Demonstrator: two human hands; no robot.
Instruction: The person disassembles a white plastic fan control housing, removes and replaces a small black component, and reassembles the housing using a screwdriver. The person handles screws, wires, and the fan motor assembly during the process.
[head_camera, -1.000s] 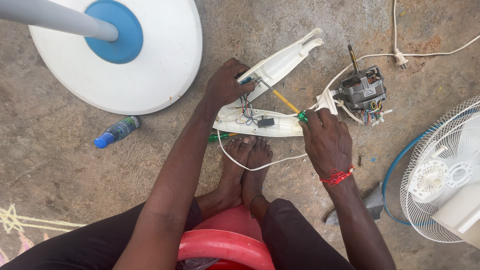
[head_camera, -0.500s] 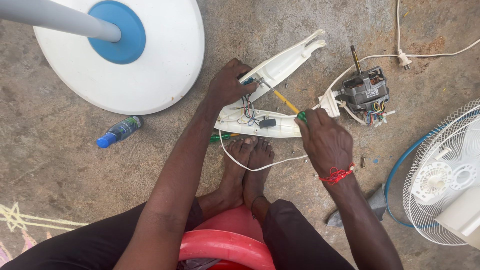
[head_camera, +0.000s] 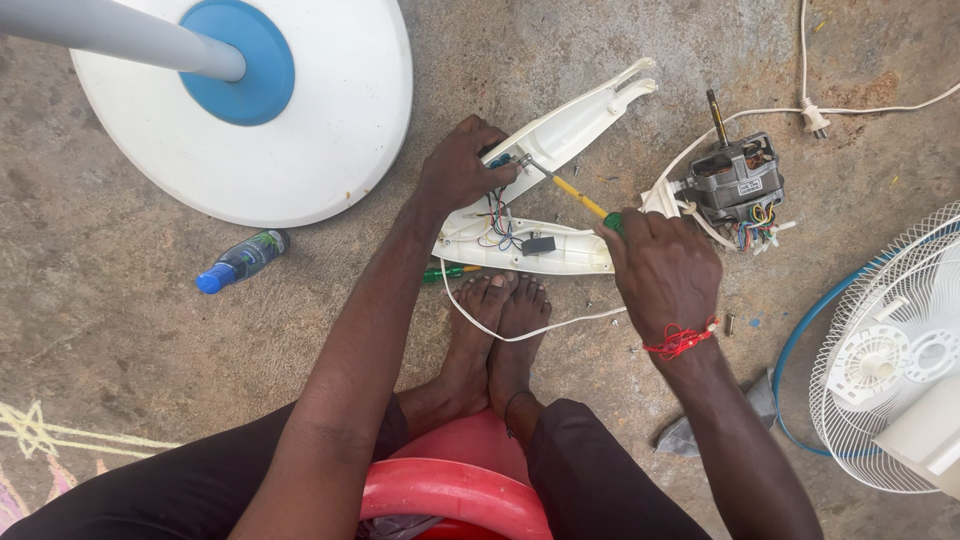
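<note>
- The floor (head_camera: 130, 330) is rough grey concrete with stains and small cracks.
- Chalk lines (head_camera: 40, 440) mark the lower left corner.
- Soft daylight falls evenly, without hard shadows.
- A red plastic stool (head_camera: 450, 495) stands below.

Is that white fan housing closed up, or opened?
Opened. The white housing is split into two spread halves, with wires exposed inside. The left hand steadies it while the right hand works a screwdriver in.

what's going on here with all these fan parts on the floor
A seated person works on an opened white plastic fan housing lying on the concrete floor. The left hand steadies the housing near its wires, while the right hand holds a yellow-shafted screwdriver with its tip inside it. A bare fan motor lies beside it.
</note>
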